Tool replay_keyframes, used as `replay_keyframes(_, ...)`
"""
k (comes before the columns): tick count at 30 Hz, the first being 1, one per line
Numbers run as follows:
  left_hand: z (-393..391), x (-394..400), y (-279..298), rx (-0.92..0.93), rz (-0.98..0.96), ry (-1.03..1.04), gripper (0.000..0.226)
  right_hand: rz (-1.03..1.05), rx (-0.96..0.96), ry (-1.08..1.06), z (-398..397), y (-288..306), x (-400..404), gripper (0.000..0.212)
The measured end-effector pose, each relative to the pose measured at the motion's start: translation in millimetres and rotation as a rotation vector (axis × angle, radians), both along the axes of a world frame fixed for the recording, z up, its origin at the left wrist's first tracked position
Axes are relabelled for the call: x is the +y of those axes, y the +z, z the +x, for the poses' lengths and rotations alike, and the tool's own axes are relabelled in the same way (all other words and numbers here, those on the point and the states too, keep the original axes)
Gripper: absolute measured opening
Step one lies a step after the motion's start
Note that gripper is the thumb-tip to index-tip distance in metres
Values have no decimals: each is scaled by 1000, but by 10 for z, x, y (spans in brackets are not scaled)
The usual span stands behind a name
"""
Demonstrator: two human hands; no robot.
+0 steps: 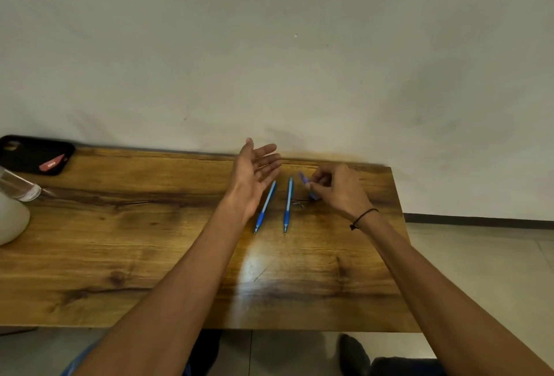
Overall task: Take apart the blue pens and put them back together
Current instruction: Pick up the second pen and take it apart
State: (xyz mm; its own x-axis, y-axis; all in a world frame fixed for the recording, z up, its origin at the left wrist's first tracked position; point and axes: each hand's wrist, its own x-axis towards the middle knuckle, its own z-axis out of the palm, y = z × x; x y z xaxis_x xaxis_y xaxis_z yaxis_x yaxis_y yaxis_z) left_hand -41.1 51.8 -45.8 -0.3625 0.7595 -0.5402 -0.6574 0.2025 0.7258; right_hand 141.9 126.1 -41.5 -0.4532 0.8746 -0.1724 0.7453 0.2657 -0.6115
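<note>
Two whole blue pens lie side by side on the wooden table (120, 240), tips toward me: the left pen (265, 207) and the right pen (287, 204). My left hand (254, 174) hovers open above the left pen's far end, palm turned right, holding nothing. My right hand (335, 186) is pinched on a blurred blue pen part (303, 177), just right of the right pen. A small thin metal piece, perhaps a spring (299, 203), lies on the table between the right pen and my right hand.
A black phone case with a red card (36, 153) sits at the table's far left corner. A clear glass (18, 186) and a white rounded object (10, 219) stand at the left edge. A wall runs behind the table.
</note>
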Motion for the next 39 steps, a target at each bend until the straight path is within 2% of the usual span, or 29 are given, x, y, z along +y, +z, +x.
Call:
replay_keyframes(4, 96, 17, 21, -270, 92, 75, 79, 45, 74, 119, -65, 238, -73, 12)
replay_keyframes(10, 218, 5, 117, -521, 342, 24, 107, -43, 188, 220, -154, 459, -143, 10)
replay_keyframes(13, 228, -1, 123, -579, 463, -29, 116, -96, 252, 228, -157, 486, -136, 9)
replay_keyframes(21, 234, 1, 73, -602, 573, -35, 122, -106, 302, 257, -161, 525, -100, 8)
replay_keyframes(27, 252, 0, 119, -626, 628, -33, 122, -132, 355, 270, -165, 577, -117, 20)
replay_keyframes(32, 268, -1, 126, -588, 614, -14, 122, -123, 344, 283, -168, 575, -116, 28)
replay_keyframes(36, 270, 3, 145, -570, 594, 1, 121, -102, 320, 306, -169, 567, -117, 21)
replay_keyframes(39, 285, 2, 165, -559, 589, 18, 121, -64, 331, 306, -177, 569, -122, 35)
